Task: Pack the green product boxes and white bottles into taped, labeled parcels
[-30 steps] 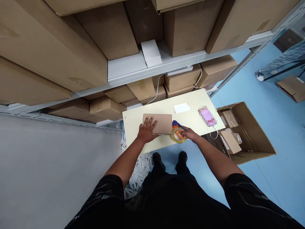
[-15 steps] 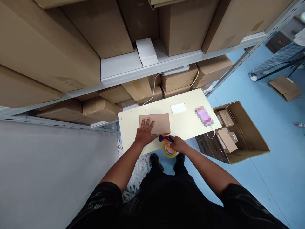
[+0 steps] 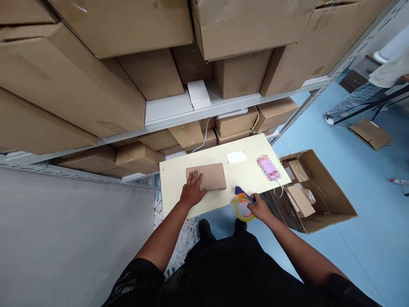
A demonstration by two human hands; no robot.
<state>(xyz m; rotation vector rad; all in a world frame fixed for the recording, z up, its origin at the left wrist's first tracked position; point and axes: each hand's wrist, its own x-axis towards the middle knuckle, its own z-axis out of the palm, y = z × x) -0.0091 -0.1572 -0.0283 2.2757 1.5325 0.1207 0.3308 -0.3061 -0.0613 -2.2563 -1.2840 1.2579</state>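
A small brown cardboard box point(image 3: 212, 175) lies on the pale yellow tabletop point(image 3: 179, 200). My left hand point(image 3: 192, 192) rests on its left part, fingers spread and flat. Off the table's front edge, to the right of the box, my right hand point(image 3: 259, 207) is closed round a tape dispenser point(image 3: 244, 196) with blue and orange parts. A yellow-rimmed roll of tape point(image 3: 237, 209) sits in the dispenser. The dispenser is apart from the box. A white card or flat packet point(image 3: 236, 157) lies behind the box, and a blurred pink object point(image 3: 269, 168) lies farther right.
An open carton point(image 3: 335, 202) with small packages inside stands on the floor at the right. Shelves point(image 3: 172, 116) full of cardboard boxes rise behind the table. White paper shreds point(image 3: 183, 238) lie below its left side. Another person's leg point(image 3: 351, 102) shows at the far right.
My right hand has moved right with the tape dispenser, away from the box's front edge. My left hand stays on the box. The view has tilted up somewhat.
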